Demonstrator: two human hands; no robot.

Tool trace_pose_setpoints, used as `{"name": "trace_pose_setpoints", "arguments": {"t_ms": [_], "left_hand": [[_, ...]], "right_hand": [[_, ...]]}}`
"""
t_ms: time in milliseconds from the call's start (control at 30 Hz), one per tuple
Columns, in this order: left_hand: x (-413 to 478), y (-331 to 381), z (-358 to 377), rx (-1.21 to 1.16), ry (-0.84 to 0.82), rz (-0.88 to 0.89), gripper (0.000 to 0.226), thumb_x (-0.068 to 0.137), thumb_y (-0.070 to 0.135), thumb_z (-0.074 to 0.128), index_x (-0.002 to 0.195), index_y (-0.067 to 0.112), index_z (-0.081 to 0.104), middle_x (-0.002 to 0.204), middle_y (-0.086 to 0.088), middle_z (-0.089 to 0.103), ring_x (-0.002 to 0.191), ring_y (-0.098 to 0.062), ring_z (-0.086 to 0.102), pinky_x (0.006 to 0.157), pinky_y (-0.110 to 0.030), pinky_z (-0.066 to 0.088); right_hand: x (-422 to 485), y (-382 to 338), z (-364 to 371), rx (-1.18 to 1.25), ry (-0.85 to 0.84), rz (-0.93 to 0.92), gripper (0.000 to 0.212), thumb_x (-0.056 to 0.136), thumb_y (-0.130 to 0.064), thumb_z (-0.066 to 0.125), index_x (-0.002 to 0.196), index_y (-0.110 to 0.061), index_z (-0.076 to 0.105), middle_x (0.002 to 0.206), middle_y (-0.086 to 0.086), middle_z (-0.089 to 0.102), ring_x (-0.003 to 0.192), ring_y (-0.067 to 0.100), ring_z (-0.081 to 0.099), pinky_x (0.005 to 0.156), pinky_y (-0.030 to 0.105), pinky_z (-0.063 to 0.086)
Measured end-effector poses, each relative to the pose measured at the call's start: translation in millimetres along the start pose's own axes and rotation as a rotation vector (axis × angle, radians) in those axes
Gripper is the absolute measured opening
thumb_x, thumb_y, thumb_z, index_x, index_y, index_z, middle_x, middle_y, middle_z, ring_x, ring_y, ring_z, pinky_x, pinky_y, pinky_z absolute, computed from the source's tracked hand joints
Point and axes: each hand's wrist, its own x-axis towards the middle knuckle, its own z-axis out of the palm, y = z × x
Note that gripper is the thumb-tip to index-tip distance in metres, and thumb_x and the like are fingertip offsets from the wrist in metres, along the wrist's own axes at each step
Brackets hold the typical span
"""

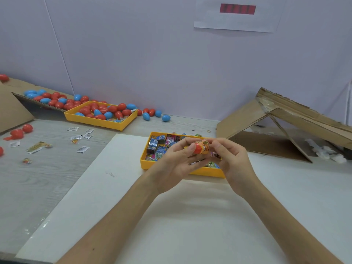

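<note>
A red egg half [197, 149] is being held up between both hands, just above the near yellow tray [144, 163] that is standing toward the far edge of the white board [171, 216] at the middle of the table [38, 178]. The half is glossy and orange-red, and its rounded end is being turned to the left. At its right end a printed pack [205, 145] in orange and yellow is being shown, touching the half's mouth; how far it is sitting inside cannot be told. The half is being gripped by the left hand [177, 164], whose fingers [187, 148] are being curled around the rounded end from below and from the near side. The pack is being pinched by the curled fingers [219, 145] of the right hand [234, 164] from the right. The near tray is being filled by many small printed packs in blue, pink and green. Near the table's far left corner, red and blue eggs [112, 109] are being carried by a second yellow tray [102, 123].
</note>
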Motion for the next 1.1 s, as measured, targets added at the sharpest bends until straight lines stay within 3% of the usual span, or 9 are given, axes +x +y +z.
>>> {"name": "trace_pose_setpoints", "arguments": {"t_ms": [100,233,367,467,567,700,967,1033,1100], "left_hand": [[0.7,-0.1,1.8,0.000,-0.008,-0.002,0.026,0.095,0.025,0.061,0.116,0.011,0.063,0.119,-0.012,0.071,0.115,-0.029,0.068,0.094,-0.031,0.055],[2.1,0.3,-1.6,-0.029,0.032,0.009,0.038,0.100,0.026,0.057,0.133,0.007,0.053,0.128,-0.019,0.065,0.117,-0.031,0.067,0.093,-0.032,0.056],[4.2,-1.4,-2.1,0.064,0.122,0.029,0.032,0.098,0.027,0.061,0.122,0.006,0.058,0.117,-0.018,0.069,0.107,-0.030,0.071,0.090,-0.035,0.058],[6.7,-4.0,-2.3,0.212,0.232,0.080,0.025,0.093,0.029,0.065,0.107,0.008,0.065,0.107,-0.014,0.074,0.099,-0.028,0.074,0.085,-0.033,0.060],[7.9,-6.0,-6.2,0.240,0.278,0.098,0.021,0.097,0.021,0.062,0.108,0.003,0.066,0.104,-0.014,0.075,0.099,-0.028,0.074,0.087,-0.032,0.060],[7.2,-4.3,-5.6,0.254,0.293,0.099,0.029,0.089,0.024,0.067,0.106,0.001,0.067,0.102,-0.015,0.076,0.096,-0.027,0.075,0.086,-0.032,0.060],[6.4,-3.5,-6.0,0.286,0.265,0.107,0.017,0.087,0.020,0.070,0.096,0.006,0.071,0.097,-0.015,0.075,0.092,-0.025,0.074,0.084,-0.032,0.060],[6.4,-4.2,-6.8,0.254,0.269,0.091,0.016,0.090,0.019,0.069,0.097,0.005,0.069,0.102,-0.019,0.074,0.095,-0.028,0.073,0.083,-0.031,0.060],[6.1,-4.2,-7.1,0.238,0.287,0.079,0.015,0.091,0.021,0.069,0.094,0.006,0.068,0.104,-0.020,0.074,0.098,-0.029,0.074,0.082,-0.030,0.060]], "right_hand": [[-0.5,-1.1,-0.8,-0.064,0.040,-0.051,0.029,0.091,-0.033,0.066,0.116,-0.021,0.073,0.110,0.007,0.074,0.103,0.021,0.070,0.078,0.029,0.057],[-2.9,-1.8,-0.1,-0.300,0.024,-0.205,0.030,0.085,-0.021,0.075,0.115,-0.025,0.071,0.108,-0.002,0.075,0.103,0.019,0.070,0.080,0.023,0.055],[-4.3,2.8,1.7,-0.463,0.033,-0.292,0.030,0.085,-0.015,0.078,0.111,-0.027,0.073,0.102,-0.008,0.074,0.099,0.016,0.069,0.077,0.021,0.053],[-4.1,3.0,1.2,-0.471,0.054,-0.298,0.026,0.086,-0.022,0.075,0.112,-0.028,0.072,0.101,-0.007,0.074,0.098,0.019,0.070,0.080,0.025,0.056],[-3.9,3.3,1.3,-0.465,0.068,-0.304,0.027,0.085,-0.026,0.074,0.111,-0.025,0.073,0.102,-0.002,0.073,0.095,0.020,0.071,0.079,0.024,0.056],[-3.8,3.8,0.1,-0.411,0.073,-0.267,0.026,0.080,-0.025,0.078,0.106,-0.022,0.074,0.096,-0.001,0.077,0.087,0.018,0.075,0.078,0.022,0.057],[-2.3,4.0,-3.4,-0.370,0.045,-0.241,0.019,0.073,-0.028,0.082,0.090,-0.025,0.072,0.095,-0.002,0.078,0.085,0.019,0.076,0.075,0.025,0.059],[-1.3,3.0,-4.6,-0.357,0.014,-0.218,0.026,0.073,-0.028,0.083,0.097,-0.029,0.072,0.099,-0.003,0.077,0.087,0.019,0.076,0.075,0.027,0.060],[0.2,2.7,-6.0,-0.380,-0.038,-0.209,0.045,0.075,-0.027,0.084,0.116,-0.028,0.067,0.111,-0.004,0.073,0.095,0.020,0.074,0.079,0.028,0.060]]}}
